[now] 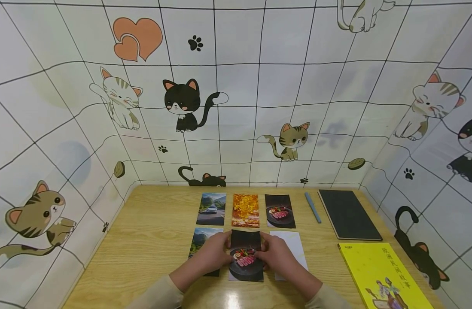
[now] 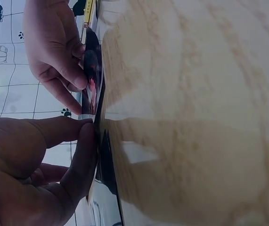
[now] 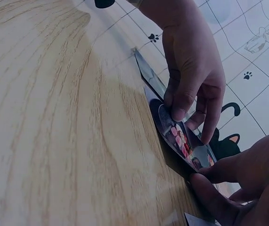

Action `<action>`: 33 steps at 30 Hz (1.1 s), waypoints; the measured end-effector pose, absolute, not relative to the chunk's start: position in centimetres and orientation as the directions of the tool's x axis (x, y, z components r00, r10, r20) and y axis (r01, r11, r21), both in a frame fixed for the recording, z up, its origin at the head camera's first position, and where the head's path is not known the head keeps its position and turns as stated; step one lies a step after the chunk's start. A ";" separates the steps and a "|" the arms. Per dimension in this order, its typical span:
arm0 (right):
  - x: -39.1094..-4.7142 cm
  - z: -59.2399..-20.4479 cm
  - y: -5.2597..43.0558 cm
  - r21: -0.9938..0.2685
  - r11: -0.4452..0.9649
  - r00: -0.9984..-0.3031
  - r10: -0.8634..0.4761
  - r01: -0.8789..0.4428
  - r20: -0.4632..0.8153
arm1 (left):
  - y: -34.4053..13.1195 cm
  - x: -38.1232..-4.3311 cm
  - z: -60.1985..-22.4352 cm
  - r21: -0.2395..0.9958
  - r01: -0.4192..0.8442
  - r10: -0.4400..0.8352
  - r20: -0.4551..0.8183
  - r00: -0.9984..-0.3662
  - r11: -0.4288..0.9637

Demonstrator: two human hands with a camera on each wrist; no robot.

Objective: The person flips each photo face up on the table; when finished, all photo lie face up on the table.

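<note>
Both hands hold a photo card of sliced meat in a dark pan (image 1: 243, 274), one at each side edge. Thumb and fingers of the left hand (image 1: 214, 251) pinch its left edge; the right hand (image 1: 277, 253) pinches the right one. In the right wrist view the meat photo (image 3: 176, 134) looks slightly raised, with shadow beneath. Partly under the left hand lies a landscape photo (image 1: 202, 237). Beside the right hand, and partly covered by it, is a white card (image 1: 293, 242). A matching meat photo (image 1: 280, 216) lies in the back row.
Also in the back row are a car-on-road photo (image 1: 211, 209) and an autumn-leaves photo (image 1: 245, 210). To the right lie a blue pen (image 1: 313, 207), a black notebook (image 1: 349, 214) and a yellow book (image 1: 382, 274). Cat-print cloth (image 1: 239, 86) walls the wooden table (image 1: 143, 240).
</note>
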State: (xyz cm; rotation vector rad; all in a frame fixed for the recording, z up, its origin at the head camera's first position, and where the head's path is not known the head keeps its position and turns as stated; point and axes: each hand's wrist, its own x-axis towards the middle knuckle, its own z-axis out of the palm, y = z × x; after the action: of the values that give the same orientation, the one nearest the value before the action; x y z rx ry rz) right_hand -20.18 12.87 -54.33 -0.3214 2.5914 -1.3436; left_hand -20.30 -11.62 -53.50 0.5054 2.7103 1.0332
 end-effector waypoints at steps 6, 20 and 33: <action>-20.3 -54.4 12.8 -0.804 0.584 -0.957 -0.282 -0.115 -0.067 | -11.5 -20.4 -53.3 0.670 0.239 0.377 -0.066 -0.924 0.703; -20.5 -54.4 12.8 -0.810 0.579 -0.955 -0.280 -0.088 -0.097 | -12.1 -22.4 -58.5 0.627 0.281 0.355 0.008 -0.935 0.727; -20.1 -53.2 14.0 -0.755 0.647 -0.974 -0.220 -0.106 -0.051 | -11.7 -21.2 -55.5 0.648 0.279 0.375 -0.012 -0.927 0.709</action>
State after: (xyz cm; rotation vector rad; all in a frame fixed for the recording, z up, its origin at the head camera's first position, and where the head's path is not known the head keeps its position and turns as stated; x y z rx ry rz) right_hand -20.10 14.04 -53.18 -0.2715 2.7236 -1.2359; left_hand -21.15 -11.72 -55.53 0.5336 2.7706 1.0158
